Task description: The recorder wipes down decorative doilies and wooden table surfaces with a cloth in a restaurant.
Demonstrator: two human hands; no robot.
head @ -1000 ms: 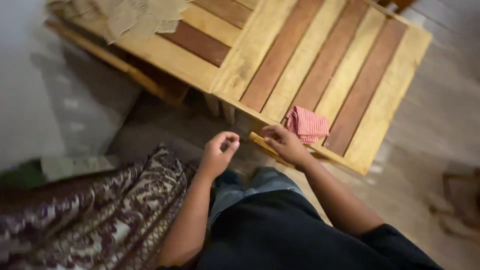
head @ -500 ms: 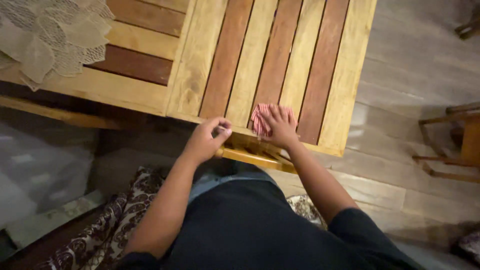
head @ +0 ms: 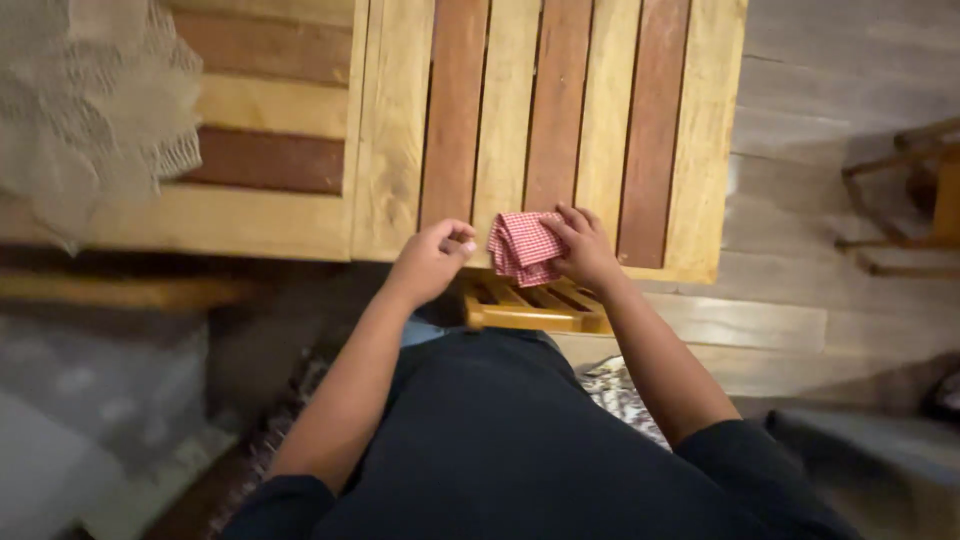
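- While the right hand (head: 588, 250) gripped the folded red-checked cloth (head: 522, 246) by its right side, that cloth lay at the near edge of the slatted wooden table (head: 400, 120), its lower corner hanging just past the rim.
- Left hand (head: 432, 262) sat just beside it, fingers curled in loosely with thumb and forefinger close together, holding nothing that could be seen; whether the tips pinched a thread was hard to tell from this angle.
- To handle the cloth cleanly, a firmer hold looked wise: thumb under, fingers on top, so the stacked folds stayed square instead of fanning out.
- Bringing the left hand across to steady the free left side would have kept the bundle from sliding off the edge.
- Edges mattered here: the table's front rim ran right under both wrists, and a small wooden shelf or chair rung (head: 535, 305) jutted out just below it.
- Room was plentiful on the slats ahead, bare and flat.
- Off to the left, a lace cloth (head: 85, 110) draped the neighbouring tabletop, well apart.
- At right, a wooden chair frame (head: 900, 200) stood clear on the floor, also well apart.
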